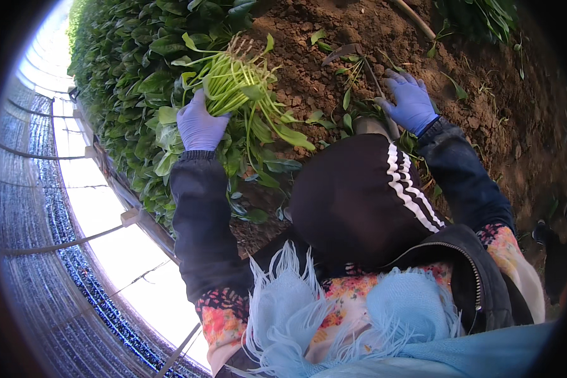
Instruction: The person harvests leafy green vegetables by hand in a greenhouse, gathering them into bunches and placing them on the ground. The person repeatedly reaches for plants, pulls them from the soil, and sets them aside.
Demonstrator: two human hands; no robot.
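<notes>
My left hand [202,124], in a thin purple glove, grips a bunch of leafy greens [231,87] that looks like spinach. The stems fan upward with their pale roots at the far end, and loose leaves hang down on the right. My right hand [408,101], gloved alike, is spread over the soil with its fingers apart. Close by its thumb lies a small sickle [371,73] with a rusty, bent blade. Whether the thumb touches the sickle's shaft, I cannot tell. A few cut plants [354,78] lie beside the blade.
Dense standing greens [137,71] fill the left side. Bare brown soil [293,52] with scattered leaves stretches right. A stick [413,19] and more greens [486,19] lie at the far right. My bent knee [345,198] is in front. Plastic greenhouse sheeting [33,212] curves along the left.
</notes>
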